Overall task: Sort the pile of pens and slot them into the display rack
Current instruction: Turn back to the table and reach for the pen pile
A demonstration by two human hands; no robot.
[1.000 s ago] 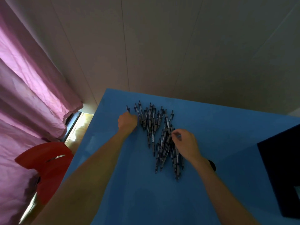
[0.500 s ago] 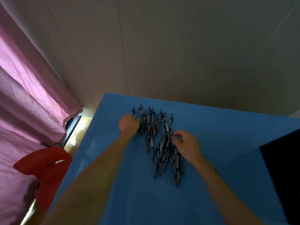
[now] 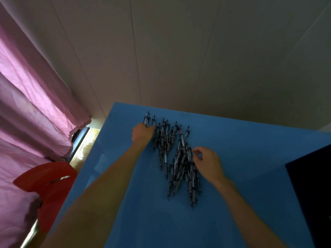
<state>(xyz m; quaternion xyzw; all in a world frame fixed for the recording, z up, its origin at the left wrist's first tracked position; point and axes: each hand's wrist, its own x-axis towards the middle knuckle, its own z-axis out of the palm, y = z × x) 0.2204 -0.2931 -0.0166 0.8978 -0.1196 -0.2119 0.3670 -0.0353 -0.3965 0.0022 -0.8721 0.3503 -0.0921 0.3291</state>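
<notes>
Sorting is in hand, no slotting yet. The pens (image 3: 174,156) lie heaped mid-frame on the blue table (image 3: 241,140). The left hand (image 3: 142,134) grips a few at the heap's upper left; the right hand (image 3: 208,162), fingers loosely curled, reaches its right edge, whether pinching one I cannot tell. Next: single out pens, then find the rack, unseen here.

We were in what looked like a plain room of a home or small office. A blue counter (image 3: 232,140) stood pushed against a bare panelled wall (image 3: 179,51), a pink curtain (image 3: 26,95) hung beside its left edge, and a red plastic chair (image 3: 48,185) sat below on a glossy floor (image 3: 84,145).
</notes>
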